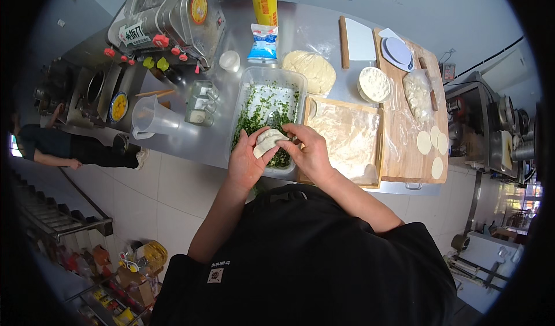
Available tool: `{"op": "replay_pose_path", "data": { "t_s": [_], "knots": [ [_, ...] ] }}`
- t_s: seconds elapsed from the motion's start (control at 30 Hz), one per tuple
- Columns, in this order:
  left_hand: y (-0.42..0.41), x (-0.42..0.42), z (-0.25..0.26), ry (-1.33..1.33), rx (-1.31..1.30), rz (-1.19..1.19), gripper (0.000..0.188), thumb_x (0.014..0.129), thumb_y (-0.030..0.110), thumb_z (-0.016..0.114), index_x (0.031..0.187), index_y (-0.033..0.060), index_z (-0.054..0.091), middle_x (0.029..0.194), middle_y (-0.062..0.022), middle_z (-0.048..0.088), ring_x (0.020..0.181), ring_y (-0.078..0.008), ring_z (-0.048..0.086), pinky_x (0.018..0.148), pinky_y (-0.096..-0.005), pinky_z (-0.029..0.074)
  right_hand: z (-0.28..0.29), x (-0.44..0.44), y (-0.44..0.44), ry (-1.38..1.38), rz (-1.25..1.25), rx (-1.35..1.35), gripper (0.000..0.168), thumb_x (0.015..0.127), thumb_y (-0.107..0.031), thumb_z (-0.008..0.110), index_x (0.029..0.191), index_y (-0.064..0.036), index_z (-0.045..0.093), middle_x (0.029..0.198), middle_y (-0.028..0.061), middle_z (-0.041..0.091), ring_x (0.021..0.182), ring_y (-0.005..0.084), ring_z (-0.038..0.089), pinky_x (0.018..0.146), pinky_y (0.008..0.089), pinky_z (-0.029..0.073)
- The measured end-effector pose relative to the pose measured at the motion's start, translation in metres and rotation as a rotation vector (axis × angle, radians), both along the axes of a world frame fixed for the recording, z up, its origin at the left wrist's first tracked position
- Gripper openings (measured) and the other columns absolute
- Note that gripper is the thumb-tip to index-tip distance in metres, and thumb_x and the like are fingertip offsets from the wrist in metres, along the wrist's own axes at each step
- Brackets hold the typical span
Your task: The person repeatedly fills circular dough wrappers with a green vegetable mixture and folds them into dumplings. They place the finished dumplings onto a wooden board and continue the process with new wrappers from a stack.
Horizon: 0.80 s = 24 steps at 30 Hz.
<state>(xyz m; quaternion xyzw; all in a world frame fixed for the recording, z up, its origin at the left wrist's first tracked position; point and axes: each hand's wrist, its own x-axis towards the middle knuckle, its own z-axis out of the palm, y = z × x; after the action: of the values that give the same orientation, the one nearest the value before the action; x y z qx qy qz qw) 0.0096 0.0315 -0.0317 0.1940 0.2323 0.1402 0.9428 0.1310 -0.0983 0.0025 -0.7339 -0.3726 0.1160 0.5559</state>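
A folded dough dumpling (268, 143) rests in the fingers of my left hand (248, 163), its rim partly pleated. With thumb and forefinger, my right hand (311, 151) pinches the dumpling's right end. Both hands are over the near end of a clear plastic tub (299, 78) holding chopped green filling (256, 104); a spoon-like metal piece (273, 118) shows in the greens, partly hidden by my hands. Right beside the tub lies a floured wooden tray (342, 139). Several round dough wrappers (424, 143) lie on the wooden board (401, 161) at the right.
Behind the tub lies a large dough lump (310, 70). A flour bowl (374, 84), scale (398, 52) and bagged dough pieces (417, 94) are at right. Leftward stand a measuring jug (156, 117), a seasoning holder (201, 104) and a machine (173, 22). Another person (56, 146) is at far left.
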Motion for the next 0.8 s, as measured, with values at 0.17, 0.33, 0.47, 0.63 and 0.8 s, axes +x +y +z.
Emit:
{"op": "replay_pose_path", "data": {
  "t_s": [0.17, 0.33, 0.47, 0.63, 0.8],
  "knots": [
    [-0.002, 0.002, -0.003, 0.039, 0.022, -0.041, 0.062, 0.104, 0.047, 0.031, 0.132, -0.0061, 0.044, 0.125, -0.0178, 0.056, 0.118, -0.0282, 0.054, 0.104, -0.0426, 0.044, -0.019, 0.007, -0.001, -0.191, 0.093, 0.009, 0.018, 0.078, -0.007, 0.073, 0.094, -0.002, 0.067, 0.1, 0.013, 0.067, 0.088, 0.033, 0.063, 0.076, 0.0385, 0.052],
    [-0.003, 0.005, 0.0, 0.09, 0.527, -0.229, 0.069, 0.103, 0.052, 0.025, 0.137, -0.0063, 0.04, 0.131, -0.0166, 0.051, 0.127, -0.0275, 0.046, 0.11, -0.0455, 0.035, -0.01, 0.01, -0.01, -0.263, 0.141, -0.066, 0.04, 0.074, -0.008, 0.075, 0.112, -0.004, 0.063, 0.107, 0.0134, 0.066, 0.096, 0.033, 0.064, 0.079, 0.0382, 0.052],
    [-0.008, 0.012, -0.007, 0.077, 0.263, -0.309, 0.07, 0.103, 0.052, 0.026, 0.141, -0.0062, 0.035, 0.139, -0.0167, 0.045, 0.133, -0.0274, 0.041, 0.11, -0.0491, 0.033, -0.015, 0.009, -0.018, -0.355, 0.226, -0.188, 0.042, 0.069, -0.011, 0.073, 0.108, -0.005, 0.059, 0.091, 0.0117, 0.061, 0.086, 0.0336, 0.063, 0.07, 0.0417, 0.052],
    [-0.023, 0.026, 0.003, 0.275, 0.332, -0.401, 0.072, 0.103, 0.05, 0.03, 0.147, -0.0053, 0.022, 0.145, -0.019, 0.038, 0.135, -0.0304, 0.039, 0.11, -0.052, 0.032, -0.014, 0.016, -0.038, -0.434, 0.314, -0.425, 0.031, 0.07, -0.013, 0.072, 0.097, -0.005, 0.059, 0.085, 0.0114, 0.061, 0.082, 0.0322, 0.064, 0.068, 0.0414, 0.052],
    [-0.032, 0.043, 0.012, 0.179, 0.366, -0.547, 0.069, 0.102, 0.045, 0.039, 0.147, -0.0057, 0.024, 0.145, -0.0252, 0.038, 0.133, -0.0342, 0.041, 0.11, -0.05, 0.034, -0.013, 0.039, -0.08, -0.118, 0.058, -0.332, 0.031, 0.074, -0.014, 0.07, 0.103, -0.01, 0.061, 0.089, 0.0126, 0.064, 0.083, 0.0345, 0.064, 0.071, 0.0435, 0.051]
  ]
}}
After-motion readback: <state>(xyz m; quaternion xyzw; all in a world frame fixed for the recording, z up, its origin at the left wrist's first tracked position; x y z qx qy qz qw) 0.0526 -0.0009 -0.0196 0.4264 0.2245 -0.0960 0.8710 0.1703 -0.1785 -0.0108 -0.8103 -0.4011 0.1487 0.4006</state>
